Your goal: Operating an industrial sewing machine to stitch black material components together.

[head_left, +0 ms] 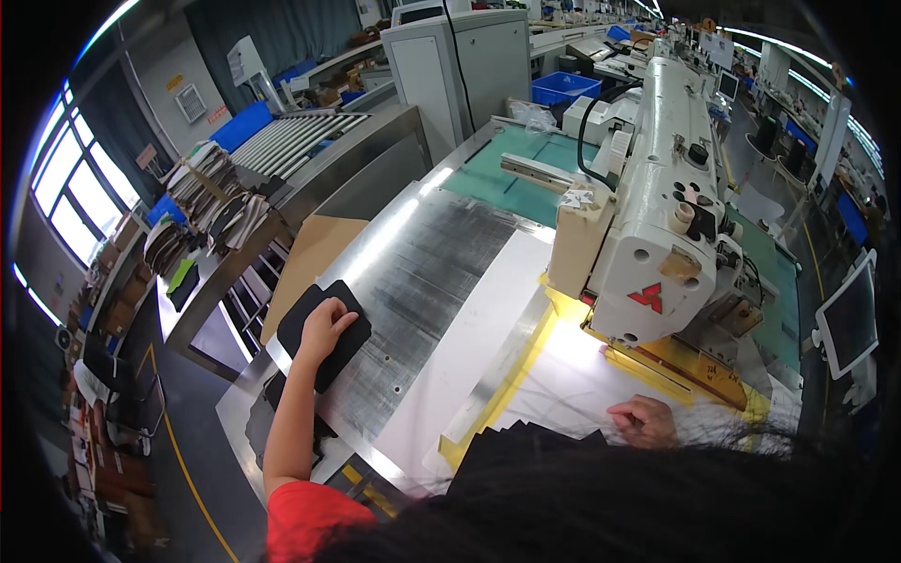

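Observation:
My left hand (326,327) reaches to the left edge of the metal table, its fingers curled down on a black flat piece with rounded corners (345,359). Whether that is one layer or several I cannot tell. My right hand (645,421) is over the white work plate (554,394), fingers bent; anything under them is hidden. Left of it, the jagged edge of several black pieces (530,446) shows from behind my dark hair. Above the plate stands the white head of an industrial sewing machine (648,272), its lamp lighting yellow-taped edges.
The bare metal table top (436,263) stretches left of the machine. Brown cardboard (305,258) leans along its far left side. Further left are a roller conveyor (291,141) and piled sheets (202,183). A blue bin (563,87) sits behind, a monitor (847,314) at right.

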`<state>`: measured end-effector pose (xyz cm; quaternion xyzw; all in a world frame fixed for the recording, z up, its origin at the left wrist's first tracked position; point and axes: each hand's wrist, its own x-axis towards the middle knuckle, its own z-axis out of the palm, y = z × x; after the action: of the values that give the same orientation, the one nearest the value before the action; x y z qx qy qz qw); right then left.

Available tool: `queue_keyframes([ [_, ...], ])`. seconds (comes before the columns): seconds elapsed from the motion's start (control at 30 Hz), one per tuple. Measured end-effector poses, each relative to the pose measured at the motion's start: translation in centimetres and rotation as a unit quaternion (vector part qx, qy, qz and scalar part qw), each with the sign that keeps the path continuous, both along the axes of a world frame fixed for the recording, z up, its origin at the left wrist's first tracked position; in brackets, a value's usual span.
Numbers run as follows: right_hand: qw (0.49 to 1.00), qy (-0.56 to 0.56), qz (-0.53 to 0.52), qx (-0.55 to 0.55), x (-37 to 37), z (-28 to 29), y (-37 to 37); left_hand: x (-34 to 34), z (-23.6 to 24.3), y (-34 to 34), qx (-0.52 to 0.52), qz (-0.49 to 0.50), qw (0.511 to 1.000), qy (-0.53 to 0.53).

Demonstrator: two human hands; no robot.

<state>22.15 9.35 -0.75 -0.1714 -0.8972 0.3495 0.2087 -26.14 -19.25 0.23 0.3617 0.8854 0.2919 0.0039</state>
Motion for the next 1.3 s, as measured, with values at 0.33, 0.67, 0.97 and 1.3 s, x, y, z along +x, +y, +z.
queue_keyframes([
  [0.33, 1.000, -0.012, 0.000, -0.011, 0.1, 0.2, -0.2, -0.2, 1.0, -0.3, 0.080, 0.004, 0.997, -0.021],
  [0.67, 0.999, -0.041, -0.022, -0.004, 0.4, 1.0, -0.7, 15.8, 3.6, 13.4, 0.070, -0.281, 0.937, -0.197],
  [0.97, 0.994, -0.102, -0.022, 0.026, -0.3, 1.5, -1.1, 13.3, 4.1, 20.4, -0.196, -0.503, 0.839, -0.071],
  [1.3, 0.875, 0.026, 0.124, 0.467, -10.1, -2.8, 0.3, 15.5, 1.8, 23.7, -0.040, -0.392, 0.919, -0.009],
])
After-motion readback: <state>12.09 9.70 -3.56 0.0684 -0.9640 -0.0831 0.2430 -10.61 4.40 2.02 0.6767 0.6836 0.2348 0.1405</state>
